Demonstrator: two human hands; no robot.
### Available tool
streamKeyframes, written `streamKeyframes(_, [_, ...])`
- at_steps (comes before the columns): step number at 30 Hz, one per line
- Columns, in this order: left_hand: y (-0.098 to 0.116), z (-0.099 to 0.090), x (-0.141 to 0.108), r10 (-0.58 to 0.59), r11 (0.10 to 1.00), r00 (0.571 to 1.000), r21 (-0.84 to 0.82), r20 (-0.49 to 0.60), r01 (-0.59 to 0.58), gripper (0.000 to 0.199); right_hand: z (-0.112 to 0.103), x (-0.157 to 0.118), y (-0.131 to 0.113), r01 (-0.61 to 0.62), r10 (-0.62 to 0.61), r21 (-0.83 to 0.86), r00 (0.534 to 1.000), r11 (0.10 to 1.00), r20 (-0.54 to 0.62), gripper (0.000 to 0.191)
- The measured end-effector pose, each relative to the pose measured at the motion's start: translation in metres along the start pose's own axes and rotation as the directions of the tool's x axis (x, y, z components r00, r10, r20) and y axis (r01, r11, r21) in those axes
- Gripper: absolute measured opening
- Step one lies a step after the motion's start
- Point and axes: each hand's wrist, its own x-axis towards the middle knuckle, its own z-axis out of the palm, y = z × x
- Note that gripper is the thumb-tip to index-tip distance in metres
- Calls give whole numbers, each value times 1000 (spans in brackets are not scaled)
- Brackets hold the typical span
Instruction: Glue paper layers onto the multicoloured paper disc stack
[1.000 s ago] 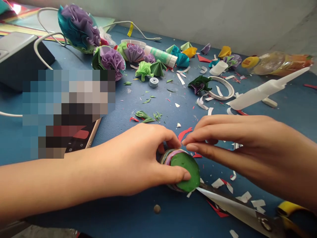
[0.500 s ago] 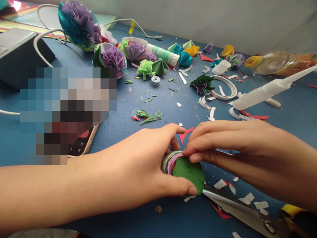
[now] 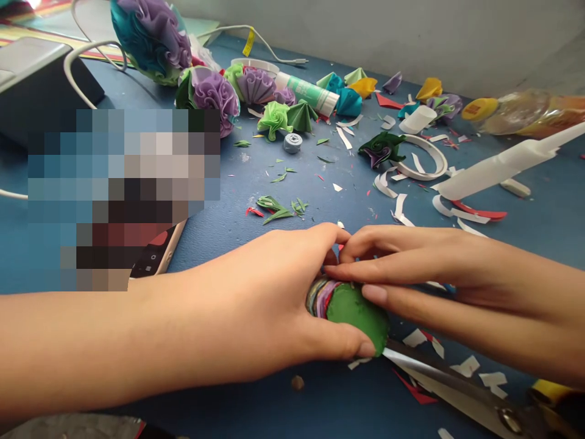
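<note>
A thick stack of round paper circles (image 3: 356,314), dark green on its front face with layered coloured edges, is low in the middle. My left hand (image 3: 297,286) is wrapped round it, thumb across the green face and fingers behind. At the stack's upper right edge my right hand (image 3: 411,274) pinches with the thumb on the green face and the fingers along the rim. Scissors (image 3: 452,384) lie just right of the stack, one blade tip near its lower edge and a yellow-and-black handle at the corner.
Paper scraps (image 3: 466,366) and green trimmings (image 3: 276,207) litter the blue table. Behind are folded paper flowers (image 3: 214,100), a glue stick (image 3: 311,91), a tape ring (image 3: 425,158), a white nozzle bottle (image 3: 498,164) and a plastic bottle (image 3: 516,113). A phone (image 3: 169,253) lies left, partly pixelated.
The view has shifted slightly. My right fingers have slid further over the stack's upper edge, towards my left fingers, and the thumb presses on the green face. My left hand keeps its hold.
</note>
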Motion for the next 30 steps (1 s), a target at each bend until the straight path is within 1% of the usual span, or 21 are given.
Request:
streamKeyframes(3, [0,1,1,11,1000,1000,1,-1,-11,33,0,0,0,7,-7,-37,1000,999,-10,29])
streamKeyframes(5, [0,1,1,20,1000,1000,4,-9,-20,34,1,1,2,2,-3,-27,998,1000,-59,25])
streamKeyframes(8, [0,1,0,40,999,999,-4,-22,-40,37,4,4,5,-68,71,27,988,997,-136,17])
streamKeyframes(10, [0,1,0,37,999,999,6,-29,-37,36,4,6,6,-126,133,63,982,990,-133,17])
streamKeyframes(14, [-1,2,1,3,999,999,46,-35,-2,39,1,8,5,-173,185,127,978,977,-95,19])
streamKeyframes(17, [0,-1,0,-9,999,999,45,-40,11,40,0,7,6,-220,228,88,967,972,-109,20])
streamKeyframes(19, [0,-5,-2,-19,999,1000,32,-25,20,37,0,7,7,-233,238,49,962,971,-131,25])
streamKeyframes(21, [1,-10,-4,-31,998,999,52,-20,32,32,1,7,8,-232,232,18,958,973,-171,29])
streamKeyframes(24, [0,-16,-7,-19,990,998,135,-67,28,31,2,7,9,-210,209,17,956,978,-208,29])
streamKeyframes(27, [-1,-17,-9,-1,983,995,182,-95,18,28,3,8,8,-147,157,70,972,987,-172,30])
streamKeyframes(30, [0,-13,-11,-42,982,996,179,-83,56,18,6,8,5,-79,95,118,987,990,-130,24])
